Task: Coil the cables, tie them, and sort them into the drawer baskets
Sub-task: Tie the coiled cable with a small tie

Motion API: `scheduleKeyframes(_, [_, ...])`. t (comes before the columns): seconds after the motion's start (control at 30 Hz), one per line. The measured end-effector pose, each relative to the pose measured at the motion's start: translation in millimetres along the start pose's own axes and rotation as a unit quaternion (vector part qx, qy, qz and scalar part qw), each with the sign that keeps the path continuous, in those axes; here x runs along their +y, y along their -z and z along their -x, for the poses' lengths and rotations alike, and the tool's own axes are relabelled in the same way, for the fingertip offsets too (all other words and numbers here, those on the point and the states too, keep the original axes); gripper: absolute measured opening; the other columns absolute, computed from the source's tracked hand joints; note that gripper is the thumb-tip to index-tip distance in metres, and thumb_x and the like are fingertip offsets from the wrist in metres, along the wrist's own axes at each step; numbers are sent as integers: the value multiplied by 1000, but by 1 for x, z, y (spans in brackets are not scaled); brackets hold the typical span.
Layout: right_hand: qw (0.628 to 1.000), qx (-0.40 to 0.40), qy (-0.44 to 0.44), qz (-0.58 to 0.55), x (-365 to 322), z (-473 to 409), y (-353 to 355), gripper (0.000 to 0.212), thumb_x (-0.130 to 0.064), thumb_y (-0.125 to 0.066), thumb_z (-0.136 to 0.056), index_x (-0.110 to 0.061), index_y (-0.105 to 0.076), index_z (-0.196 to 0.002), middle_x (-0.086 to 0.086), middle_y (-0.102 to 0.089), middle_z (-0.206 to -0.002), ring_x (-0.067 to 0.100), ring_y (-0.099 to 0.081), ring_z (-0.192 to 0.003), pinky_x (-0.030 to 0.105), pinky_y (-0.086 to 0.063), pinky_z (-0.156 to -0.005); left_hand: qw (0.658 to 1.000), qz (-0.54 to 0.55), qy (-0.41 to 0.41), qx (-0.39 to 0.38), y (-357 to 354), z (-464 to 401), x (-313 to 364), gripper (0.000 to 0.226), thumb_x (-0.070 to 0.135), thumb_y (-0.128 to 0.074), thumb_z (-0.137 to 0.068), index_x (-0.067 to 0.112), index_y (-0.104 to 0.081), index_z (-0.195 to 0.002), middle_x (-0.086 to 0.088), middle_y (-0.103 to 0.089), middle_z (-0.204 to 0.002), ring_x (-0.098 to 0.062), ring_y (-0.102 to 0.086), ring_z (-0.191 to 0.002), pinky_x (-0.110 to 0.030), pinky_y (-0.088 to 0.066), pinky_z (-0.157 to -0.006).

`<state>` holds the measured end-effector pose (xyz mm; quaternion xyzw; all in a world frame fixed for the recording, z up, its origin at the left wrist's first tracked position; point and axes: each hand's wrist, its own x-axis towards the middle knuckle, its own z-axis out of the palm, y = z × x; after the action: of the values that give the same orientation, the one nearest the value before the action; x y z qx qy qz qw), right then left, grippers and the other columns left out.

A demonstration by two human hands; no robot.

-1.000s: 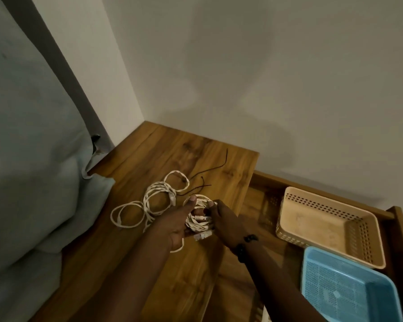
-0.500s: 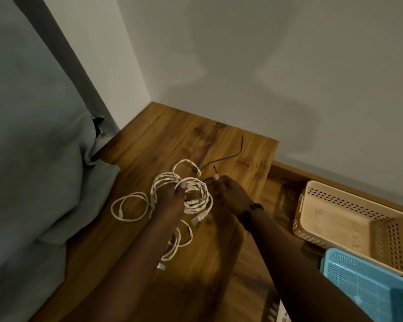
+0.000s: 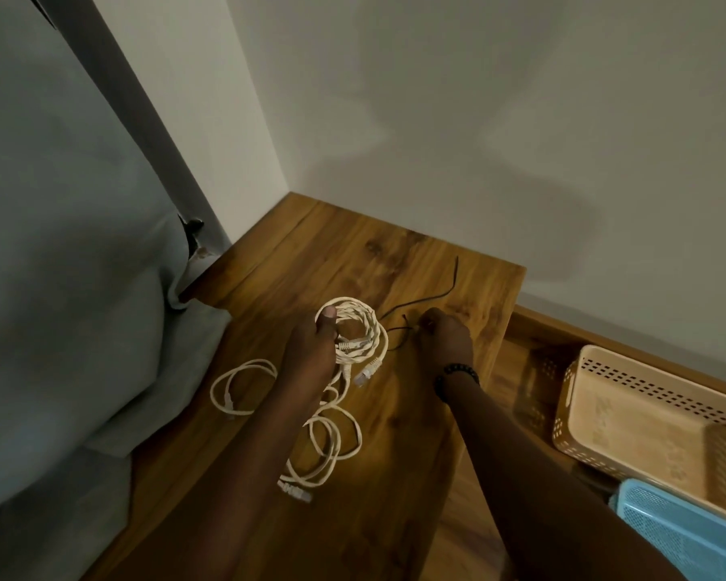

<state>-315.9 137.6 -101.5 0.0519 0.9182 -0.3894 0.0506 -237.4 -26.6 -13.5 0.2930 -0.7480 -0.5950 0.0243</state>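
My left hand [image 3: 311,350] grips a coiled white network cable [image 3: 359,329] above the wooden tabletop [image 3: 353,253]; its plug ends dangle at the coil's lower right. To the right, my right hand [image 3: 445,337] pinches a thin black twist tie [image 3: 399,331] lying on the wood. A second black tie [image 3: 432,293] lies just beyond. Two more white cables lie loose on the top: one loop [image 3: 244,387] to the left of my forearm, another [image 3: 332,446] under it. A beige basket [image 3: 629,379] and a blue basket [image 3: 688,534] sit in the open drawer at right.
A grey-blue cushion or mattress [image 3: 59,287] presses against the tabletop's left edge. Grey walls close off the back and the corner. The drawer's wooden rim [image 3: 562,329] runs behind the baskets, lower than the tabletop.
My right hand left the coil and moved right to the black tie, closing on it. My left hand kept the coil and lifted it slightly. The camera view shifted.
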Motion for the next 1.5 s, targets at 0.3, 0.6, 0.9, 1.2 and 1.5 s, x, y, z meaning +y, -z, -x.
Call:
scheduleKeyframes(0.3, [996,68,13,-57,1,0,12,21,-19,-61,-93,-10,-59,-112,10,-65,-107,16,-55,-78,23,-38,-58,1000,4,-20,21,0,-1,4,46,42,-38,-102,7,-60,-122,-12,-67,-117,-27,-64,-107,-47,-50,-99])
scheduleKeyframes(0.6, [928,36,303,212,6,21,-26,19,-19,-68,-83,-17,-69,-102,7,-64,-101,26,-55,-89,35,-48,-70,999,24,-20,29,3,-5,-4,43,38,-38,-103,8,-57,-127,-11,-65,-120,-25,-63,-108,-46,-50,-99])
scheduleKeyframes(0.9, [969,58,228,-76,-14,35,1,6,-17,-60,-89,-22,-63,-89,-9,-66,-90,11,-59,-84,36,-49,-77,997,10,-78,11,1,-5,-10,40,40,-41,-101,13,-58,-125,-5,-67,-118,-20,-64,-109,-43,-50,-99])
scheduleKeyframes(1.2, [960,72,77,-257,-85,101,49,11,-18,-68,-88,-21,-76,-95,-7,-74,-86,8,-68,-75,24,-54,-64,974,-63,-219,14,-1,22,15,28,29,-45,-101,12,-45,-124,4,-56,-107,-7,-56,-88,-8,-45,-63])
scheduleKeyframes(1.5, [876,118,-77,-461,-112,151,70,16,-11,-75,-81,-12,-61,-87,10,-72,-77,17,-68,-60,25,-53,-49,926,-49,-374,31,5,77,35,33,53,-35,-91,25,-43,-106,15,-57,-92,-1,-60,-82,-12,-47,-62])
